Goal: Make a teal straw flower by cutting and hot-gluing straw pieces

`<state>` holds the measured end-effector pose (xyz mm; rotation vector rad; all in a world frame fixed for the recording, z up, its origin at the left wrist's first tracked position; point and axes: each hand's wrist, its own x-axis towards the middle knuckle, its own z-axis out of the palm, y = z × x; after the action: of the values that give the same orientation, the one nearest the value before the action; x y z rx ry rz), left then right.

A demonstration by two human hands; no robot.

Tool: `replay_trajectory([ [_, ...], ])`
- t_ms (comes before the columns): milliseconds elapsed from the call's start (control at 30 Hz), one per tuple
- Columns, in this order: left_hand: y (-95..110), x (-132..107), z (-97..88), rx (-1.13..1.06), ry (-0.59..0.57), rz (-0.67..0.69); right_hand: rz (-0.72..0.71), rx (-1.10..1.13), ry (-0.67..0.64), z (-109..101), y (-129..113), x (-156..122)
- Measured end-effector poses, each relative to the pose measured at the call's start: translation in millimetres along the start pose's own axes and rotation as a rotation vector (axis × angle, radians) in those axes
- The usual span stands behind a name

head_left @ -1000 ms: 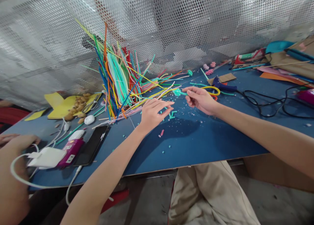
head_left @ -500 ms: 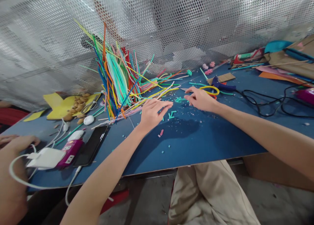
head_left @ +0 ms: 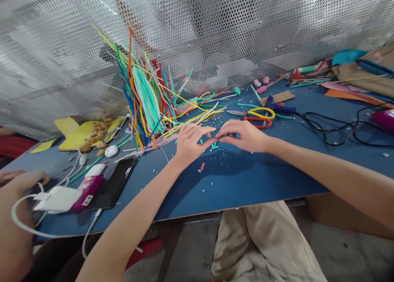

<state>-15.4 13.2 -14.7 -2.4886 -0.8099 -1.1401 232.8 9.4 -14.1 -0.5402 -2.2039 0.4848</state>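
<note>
My left hand (head_left: 190, 140) and my right hand (head_left: 244, 136) meet fingertip to fingertip low over the blue table (head_left: 246, 171). Both sets of fingers are drawn into a pinch, and what sits between them is too small to make out. Small teal cut pieces (head_left: 214, 145) lie just under the fingertips. A tall heap of coloured pipe cleaners (head_left: 150, 97) leans behind my left hand. Scissors (head_left: 257, 117) with yellow and red handles lie just beyond my right hand.
A perforated metal screen (head_left: 215, 35) closes off the back. A blue glue gun (head_left: 278, 106) and black cable (head_left: 335, 132) lie at right, with paper and card beyond. A phone (head_left: 115, 181), purple power bank (head_left: 89, 187) and white charger (head_left: 58, 198) lie at left, beside another person's hand (head_left: 18, 179).
My right hand set down the teal piece it held up, uncovering the scissors, then drew back toward me and left to meet my left hand, whose fingers curled in.
</note>
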Motion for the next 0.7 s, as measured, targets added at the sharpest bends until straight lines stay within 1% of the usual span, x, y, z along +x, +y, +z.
replay_trajectory([
  [133, 0, 1, -2.6, 0.05, -0.055, 0.078, 0.075, 0.091, -0.04, 0, 0, -1],
  [267, 2, 2, -3.7, 0.087, -0.083, 0.19, 0.1, 0.096, -0.136, -1, -2, -2],
  [333, 3, 2, -2.3, 0.086, -0.109, 0.194, 0.091, 0.06, -0.184, -2, -3, -1],
  [400, 4, 2, 0.5, 0.091, -0.145, 0.137, 0.108, 0.003, -0.186, -6, 0, 0],
  [467, 2, 3, 4.1, 0.087, -0.178, 0.018, 0.174, -0.095, -0.117, -15, 9, 0],
  [567, -6, 3, 9.1, 0.046, -0.209, -0.158, 0.304, -0.299, 0.067, -37, 31, -1],
  [633, -14, 1, 11.5, 0.031, -0.233, -0.213, 0.369, -0.395, 0.178, -51, 47, -3],
  [700, -20, 0, 13.4, 0.016, -0.232, -0.25, 0.41, -0.444, 0.241, -59, 58, -5],
])
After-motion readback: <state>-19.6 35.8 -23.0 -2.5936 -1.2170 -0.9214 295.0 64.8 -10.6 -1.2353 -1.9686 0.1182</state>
